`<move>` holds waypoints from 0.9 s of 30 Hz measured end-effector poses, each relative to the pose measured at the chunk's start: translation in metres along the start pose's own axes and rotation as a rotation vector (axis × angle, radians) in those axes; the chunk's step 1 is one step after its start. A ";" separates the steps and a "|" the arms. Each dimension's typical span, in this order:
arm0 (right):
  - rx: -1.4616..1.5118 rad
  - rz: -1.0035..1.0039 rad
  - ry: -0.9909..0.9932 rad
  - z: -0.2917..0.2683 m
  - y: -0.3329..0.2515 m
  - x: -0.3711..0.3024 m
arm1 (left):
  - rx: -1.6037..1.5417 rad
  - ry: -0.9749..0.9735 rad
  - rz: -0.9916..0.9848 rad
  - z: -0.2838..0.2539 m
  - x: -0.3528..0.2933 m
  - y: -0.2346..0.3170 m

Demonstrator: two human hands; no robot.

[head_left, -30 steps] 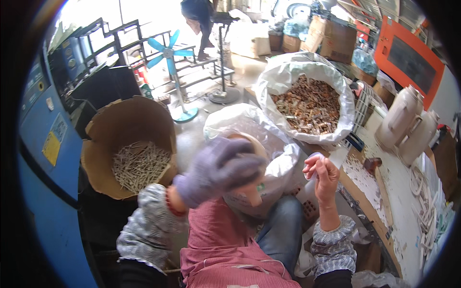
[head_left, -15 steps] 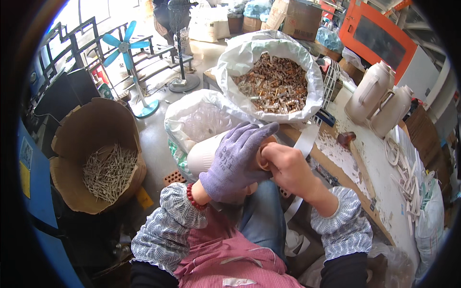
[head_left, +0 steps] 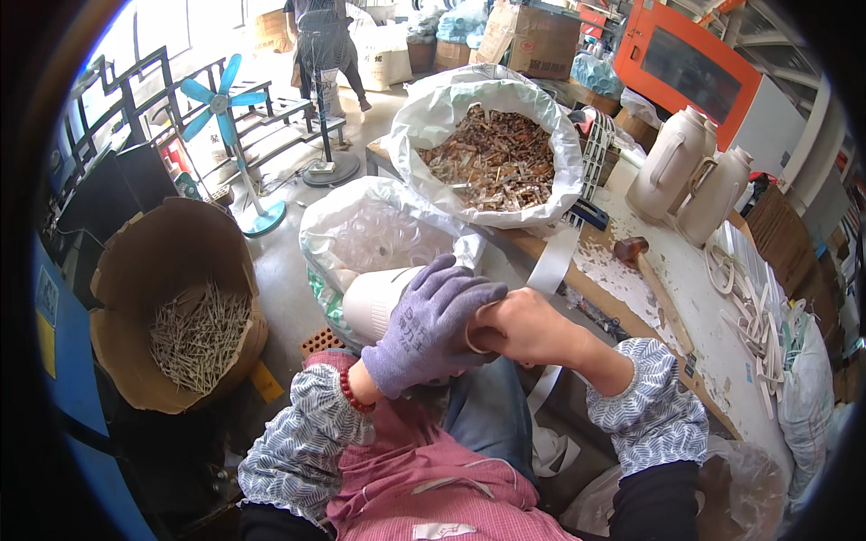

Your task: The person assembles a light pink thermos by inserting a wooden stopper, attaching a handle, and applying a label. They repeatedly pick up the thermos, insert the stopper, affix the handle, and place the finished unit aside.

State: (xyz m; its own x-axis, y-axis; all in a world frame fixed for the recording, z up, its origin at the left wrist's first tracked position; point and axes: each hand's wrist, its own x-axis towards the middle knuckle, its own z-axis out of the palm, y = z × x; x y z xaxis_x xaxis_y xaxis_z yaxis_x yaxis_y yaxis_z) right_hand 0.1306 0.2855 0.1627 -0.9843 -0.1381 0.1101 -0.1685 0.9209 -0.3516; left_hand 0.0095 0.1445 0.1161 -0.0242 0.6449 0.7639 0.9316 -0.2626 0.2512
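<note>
A pale beige ribbed jug body (head_left: 368, 307) lies tilted above my lap, its wide end toward the left and its mouth end toward the right. My left hand (head_left: 431, 320), in a purple work glove, is wrapped over the jug near its mouth. At the mouth end my bare right hand (head_left: 532, 326) is closed, knuckles up. Its fingertips are hidden, and what they pinch there cannot be made out. Close behind the jug is an open white bag (head_left: 316, 212) with clear plastic rings in it.
A large white-lined container (head_left: 577, 171) of brown scraps stands ahead. On the right workbench (head_left: 663, 347) are beige jugs (head_left: 669, 167), a mallet (head_left: 657, 279) and pale strips (head_left: 753, 316). A cardboard bin (head_left: 113, 270) of thin sticks and a blue fan (head_left: 219, 105) stand left. Someone (head_left: 329, 54) is walking behind.
My right hand has turned over the jug's mouth, so its back now covers the opening that showed before. The view has shifted slightly. The person at the back has come further into sight.
</note>
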 end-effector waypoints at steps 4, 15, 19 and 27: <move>0.130 -0.098 -0.028 -0.009 0.007 0.000 | 0.020 0.007 0.028 -0.005 0.004 0.004; -0.293 0.514 0.446 -0.007 0.277 0.108 | -0.552 0.804 -0.852 -0.124 -0.123 -0.003; -0.561 0.565 0.280 0.016 0.331 0.142 | -0.656 0.126 -1.639 -0.105 -0.201 0.007; -0.815 0.512 0.451 -0.027 0.313 0.127 | -0.213 -0.574 -0.790 -0.072 -0.098 -0.007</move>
State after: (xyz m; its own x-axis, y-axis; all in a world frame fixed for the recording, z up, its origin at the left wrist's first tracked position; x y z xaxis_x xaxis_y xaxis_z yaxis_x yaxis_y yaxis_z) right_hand -0.0455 0.5661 0.0920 -0.7889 0.3293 0.5188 0.5112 0.8202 0.2568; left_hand -0.0208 0.0320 0.0825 -0.3773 0.9244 -0.0567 0.6385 0.3040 0.7070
